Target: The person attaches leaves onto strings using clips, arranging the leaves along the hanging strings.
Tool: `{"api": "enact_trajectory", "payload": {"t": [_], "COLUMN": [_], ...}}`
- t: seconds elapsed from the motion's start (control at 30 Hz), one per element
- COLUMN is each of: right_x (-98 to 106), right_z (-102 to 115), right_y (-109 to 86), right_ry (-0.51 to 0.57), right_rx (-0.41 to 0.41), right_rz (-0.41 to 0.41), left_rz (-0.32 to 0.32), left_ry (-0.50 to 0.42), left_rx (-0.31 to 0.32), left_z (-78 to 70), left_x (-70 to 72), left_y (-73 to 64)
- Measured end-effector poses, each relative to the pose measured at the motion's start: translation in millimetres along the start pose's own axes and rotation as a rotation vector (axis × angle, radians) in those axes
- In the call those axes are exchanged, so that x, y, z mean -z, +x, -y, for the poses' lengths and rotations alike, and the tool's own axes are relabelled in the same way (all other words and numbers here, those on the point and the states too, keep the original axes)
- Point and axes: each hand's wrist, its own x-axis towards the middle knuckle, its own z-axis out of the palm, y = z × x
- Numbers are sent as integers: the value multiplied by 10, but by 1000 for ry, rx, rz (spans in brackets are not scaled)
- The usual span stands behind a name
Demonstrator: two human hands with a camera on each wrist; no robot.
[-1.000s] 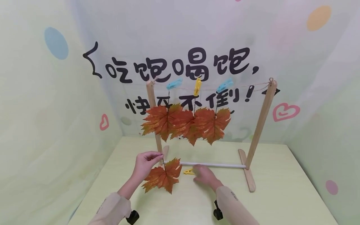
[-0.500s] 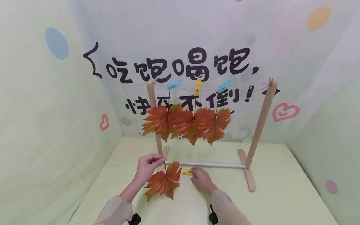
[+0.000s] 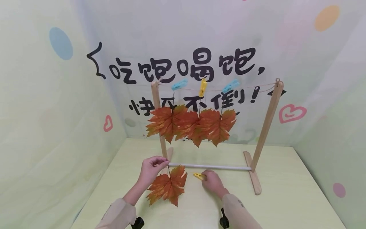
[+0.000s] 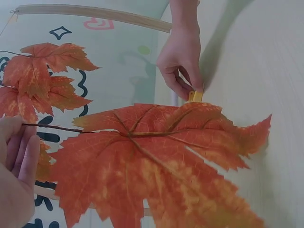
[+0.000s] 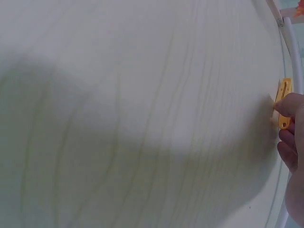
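My left hand pinches the thin dark stem of an orange-red artificial maple leaf, which hangs below the fingertips in front of the rack's left foot. In the left wrist view that leaf fills the middle, its stem running to the fingers at the left edge. A yellow clothespin is held between the thumb and fingers of my right hand, low over the table and right of the leaf. The right wrist view shows the clothespin at the right edge, pinched by the thumb; part of that hand is cut off.
A wooden rack with two posts carries a string between their tops and a white rod low down. Blue clothespins and a yellow clothespin hold leaves on the string. Printed cloth walls surround the pale table.
My right hand, at first blurred over the yellow clothespin on the table, now holds it and has shifted slightly right. The left hand and its leaf have sunk a little.
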Motion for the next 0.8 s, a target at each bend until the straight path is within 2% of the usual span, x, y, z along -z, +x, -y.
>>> {"api": "enact_trajectory", "payload": {"t": [0.2, 0.33, 0.47, 0.6, 0.8], "right_x": [58, 85, 117, 186, 368], "right_z": [-133, -191, -225, -236, -232], "right_y": [-56, -89, -113, -122, -102], "right_ry": [11, 11, -11, -7, -6], "right_rx": [-17, -17, -25, -39, 10], "right_rz": [-34, -54, -55, -43, -46], "left_rz": [6, 24, 36, 55, 78], "left_ry": [18, 2, -14, -10, -11], "left_rx": [7, -15, -34, -26, -42], "left_z": [-89, -121, -143, -160, -190], "left_x": [-76, -131, -185, -250, -370], "left_y": [-15, -17, -7, 19, 63]}}
